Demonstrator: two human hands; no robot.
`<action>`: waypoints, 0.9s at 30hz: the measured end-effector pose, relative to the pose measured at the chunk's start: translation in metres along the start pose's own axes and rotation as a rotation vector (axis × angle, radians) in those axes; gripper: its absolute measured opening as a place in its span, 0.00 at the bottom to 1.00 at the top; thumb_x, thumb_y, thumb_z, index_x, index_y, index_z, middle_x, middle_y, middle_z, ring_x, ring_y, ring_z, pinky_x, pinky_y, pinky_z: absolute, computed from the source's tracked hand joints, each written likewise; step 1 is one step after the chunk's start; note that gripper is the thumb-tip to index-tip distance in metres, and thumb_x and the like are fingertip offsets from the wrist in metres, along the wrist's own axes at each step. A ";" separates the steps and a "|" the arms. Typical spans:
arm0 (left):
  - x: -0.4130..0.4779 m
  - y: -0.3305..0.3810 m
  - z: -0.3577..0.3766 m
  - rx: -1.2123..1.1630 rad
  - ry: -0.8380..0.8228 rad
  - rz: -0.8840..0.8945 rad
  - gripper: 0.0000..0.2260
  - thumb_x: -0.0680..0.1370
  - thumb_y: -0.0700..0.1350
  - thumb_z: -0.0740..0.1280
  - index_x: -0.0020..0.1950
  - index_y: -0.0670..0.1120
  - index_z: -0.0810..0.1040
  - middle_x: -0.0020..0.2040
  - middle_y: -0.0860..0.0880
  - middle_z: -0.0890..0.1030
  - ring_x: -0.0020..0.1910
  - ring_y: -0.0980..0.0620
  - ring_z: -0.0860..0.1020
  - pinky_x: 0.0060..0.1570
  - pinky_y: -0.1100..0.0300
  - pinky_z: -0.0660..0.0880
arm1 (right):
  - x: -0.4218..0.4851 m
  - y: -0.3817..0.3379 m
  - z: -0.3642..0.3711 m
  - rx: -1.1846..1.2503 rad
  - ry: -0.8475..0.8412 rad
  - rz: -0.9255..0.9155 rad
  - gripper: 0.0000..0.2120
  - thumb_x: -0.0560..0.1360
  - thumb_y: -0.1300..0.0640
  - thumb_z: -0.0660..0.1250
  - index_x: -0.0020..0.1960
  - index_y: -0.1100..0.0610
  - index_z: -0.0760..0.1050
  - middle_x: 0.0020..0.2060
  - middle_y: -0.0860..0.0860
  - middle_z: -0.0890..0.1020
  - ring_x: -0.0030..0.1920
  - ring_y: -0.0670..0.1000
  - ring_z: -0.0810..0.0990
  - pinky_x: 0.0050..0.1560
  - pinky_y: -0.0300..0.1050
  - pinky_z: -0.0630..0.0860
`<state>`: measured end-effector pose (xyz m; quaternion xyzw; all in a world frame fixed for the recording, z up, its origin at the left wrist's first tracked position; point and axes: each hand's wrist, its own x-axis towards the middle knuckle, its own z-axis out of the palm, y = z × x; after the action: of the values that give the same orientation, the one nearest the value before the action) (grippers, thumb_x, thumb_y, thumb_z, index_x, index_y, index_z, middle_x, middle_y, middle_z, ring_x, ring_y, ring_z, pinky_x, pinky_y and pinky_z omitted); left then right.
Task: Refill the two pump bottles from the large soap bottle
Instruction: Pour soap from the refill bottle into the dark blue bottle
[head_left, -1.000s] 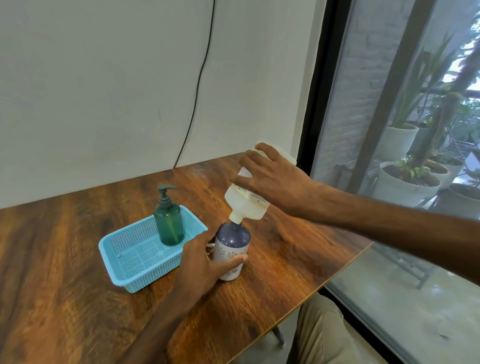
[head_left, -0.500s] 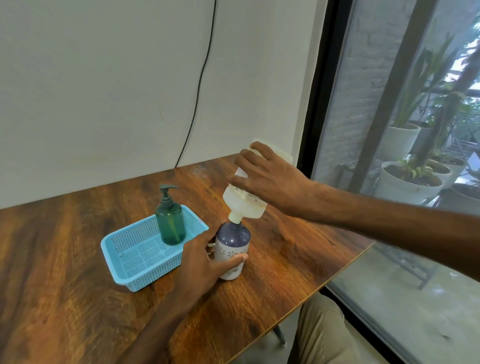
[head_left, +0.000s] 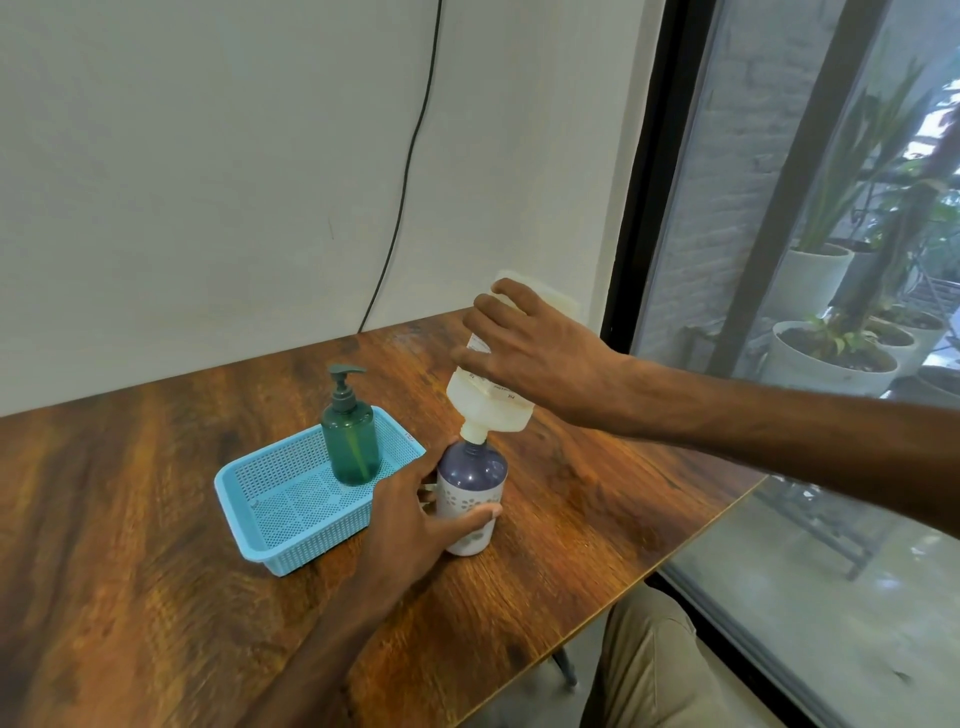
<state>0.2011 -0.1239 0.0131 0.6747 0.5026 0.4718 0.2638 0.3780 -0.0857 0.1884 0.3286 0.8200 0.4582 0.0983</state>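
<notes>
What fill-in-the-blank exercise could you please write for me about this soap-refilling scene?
1. The right hand holds the large bottle with its neck pointing ____.
2. The left hand grips the open bottle, whose colour is ____.
3. The pump bottle stands in a basket coloured ____.
Missing words: down; purple; blue.
</notes>
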 end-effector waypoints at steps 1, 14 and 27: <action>0.000 -0.001 0.000 -0.003 0.003 0.000 0.37 0.61 0.59 0.82 0.68 0.60 0.73 0.56 0.74 0.75 0.57 0.80 0.73 0.48 0.80 0.73 | 0.001 0.000 0.000 -0.006 0.001 0.000 0.43 0.67 0.58 0.79 0.75 0.53 0.61 0.71 0.60 0.67 0.72 0.63 0.65 0.75 0.64 0.57; -0.003 -0.012 0.001 -0.059 0.026 -0.013 0.40 0.60 0.57 0.84 0.70 0.55 0.77 0.59 0.66 0.81 0.59 0.75 0.76 0.49 0.77 0.76 | 0.010 -0.006 -0.008 -0.111 0.056 -0.043 0.36 0.66 0.60 0.77 0.70 0.55 0.67 0.64 0.61 0.72 0.66 0.63 0.71 0.72 0.62 0.61; -0.010 -0.013 -0.002 -0.088 0.042 -0.009 0.34 0.61 0.50 0.87 0.63 0.64 0.76 0.54 0.76 0.81 0.58 0.70 0.79 0.49 0.72 0.79 | 0.011 -0.014 -0.027 -0.130 0.048 -0.071 0.32 0.71 0.69 0.68 0.72 0.62 0.63 0.70 0.65 0.67 0.71 0.67 0.65 0.75 0.65 0.53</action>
<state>0.1927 -0.1292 -0.0007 0.6500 0.4900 0.5062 0.2847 0.3513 -0.1024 0.1937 0.2810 0.8017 0.5146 0.1160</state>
